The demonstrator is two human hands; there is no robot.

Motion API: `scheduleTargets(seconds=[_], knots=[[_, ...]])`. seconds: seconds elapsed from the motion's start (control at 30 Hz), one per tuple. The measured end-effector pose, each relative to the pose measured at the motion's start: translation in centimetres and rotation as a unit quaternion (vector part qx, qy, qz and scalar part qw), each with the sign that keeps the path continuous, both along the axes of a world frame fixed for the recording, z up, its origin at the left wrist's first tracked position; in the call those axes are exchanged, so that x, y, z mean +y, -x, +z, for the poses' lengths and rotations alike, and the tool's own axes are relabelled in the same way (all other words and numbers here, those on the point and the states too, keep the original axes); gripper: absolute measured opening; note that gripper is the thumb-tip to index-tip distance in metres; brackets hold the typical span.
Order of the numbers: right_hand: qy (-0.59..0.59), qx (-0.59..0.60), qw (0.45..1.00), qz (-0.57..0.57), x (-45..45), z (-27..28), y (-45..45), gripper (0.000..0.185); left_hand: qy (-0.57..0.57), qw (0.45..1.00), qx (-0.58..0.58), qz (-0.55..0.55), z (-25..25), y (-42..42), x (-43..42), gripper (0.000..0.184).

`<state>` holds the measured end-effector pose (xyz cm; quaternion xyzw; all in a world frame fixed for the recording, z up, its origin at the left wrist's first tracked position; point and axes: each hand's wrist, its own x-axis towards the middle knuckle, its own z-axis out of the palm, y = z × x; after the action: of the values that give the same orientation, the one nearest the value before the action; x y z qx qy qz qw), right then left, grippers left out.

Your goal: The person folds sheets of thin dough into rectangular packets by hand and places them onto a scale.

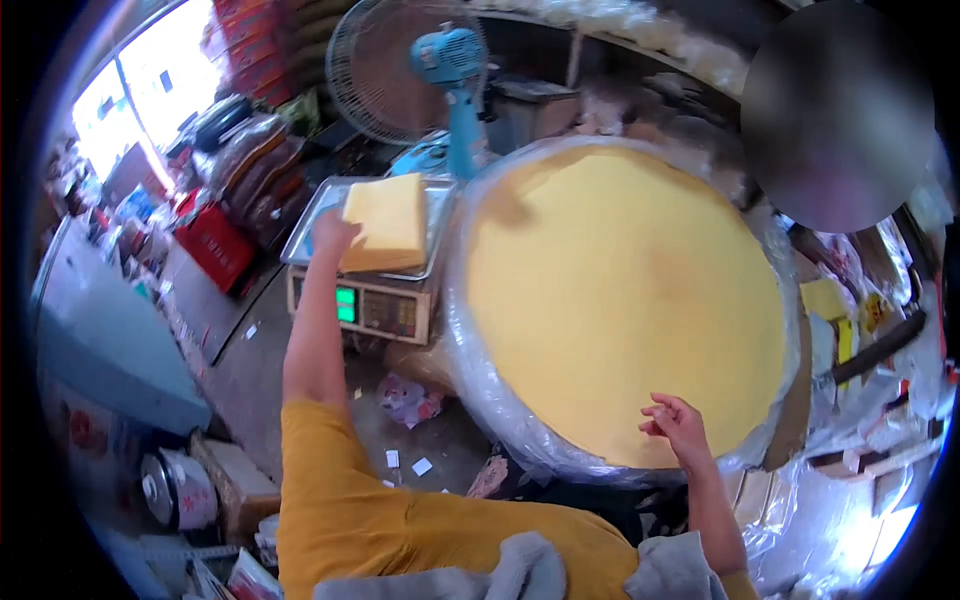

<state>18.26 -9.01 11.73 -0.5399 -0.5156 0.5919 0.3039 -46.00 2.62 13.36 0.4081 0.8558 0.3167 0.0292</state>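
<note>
My left hand [335, 232] is at the left side of a stack of square yellow sheets [385, 225], which sits on the metal pan of a digital scale [372, 312]. Motion blurs its fingers, so whether they grip the stack is unclear. My right hand [676, 425] hovers over the near edge of a large round pile of thin yellow sheets [630, 300]. Its fingers are loosely bent and apart, with nothing visible in them. Clear plastic wrap [505, 425] surrounds the round pile. The scale's display glows green.
A blue fan [450, 60] stands behind the scale. On the right, a long dark-bladed knife [880, 348] lies among plastic and papers. A red bag [213, 245] and an appliance-like white box [110, 325] are at left. Paper scraps [421, 466] litter the floor.
</note>
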Motion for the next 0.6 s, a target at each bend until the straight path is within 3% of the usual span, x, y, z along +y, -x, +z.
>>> scheduleTargets(seconds=[0.07,0.13,0.23,0.33,0.4,0.43,0.5,0.53,0.6], knots=[[-0.053,0.004,0.998,0.019,-0.2,3.2,0.6,0.033,-0.188,0.975,0.121,-0.006,0.0,-2.9,-0.8,0.047],[-0.114,0.060,0.990,0.057,-0.8,8.3,1.8,0.031,-0.247,0.940,0.222,-0.077,-1.2,-5.3,-1.0,0.053],[-0.172,0.186,0.953,0.164,-3.8,17.5,3.6,0.036,-0.259,0.939,0.152,-0.165,-0.5,-16.1,-4.1,0.052],[-0.088,0.404,0.841,0.350,-7.4,23.6,4.4,0.054,-0.217,0.934,0.104,-0.263,-3.2,-24.5,-5.9,0.053],[-0.042,0.424,0.836,0.345,-10.6,27.7,5.1,0.062,-0.218,0.925,0.051,-0.307,-3.5,-30.9,-7.7,0.052],[-0.040,0.418,0.814,0.402,-10.6,28.6,4.9,0.079,-0.231,0.910,0.015,-0.344,-3.7,-33.2,-8.2,0.051],[0.010,0.409,0.817,0.407,-11.6,31.0,4.2,0.089,-0.220,0.900,-0.026,-0.374,-3.2,-37.7,-9.9,0.048],[0.063,0.409,0.839,0.353,-12.8,32.5,3.7,0.082,-0.221,0.891,-0.046,-0.393,-3.1,-39.5,-10.7,0.047],[0.137,0.463,0.834,0.267,-13.8,32.6,3.3,0.078,-0.225,0.874,-0.059,-0.426,-3.2,-41.7,-12.0,0.046]])
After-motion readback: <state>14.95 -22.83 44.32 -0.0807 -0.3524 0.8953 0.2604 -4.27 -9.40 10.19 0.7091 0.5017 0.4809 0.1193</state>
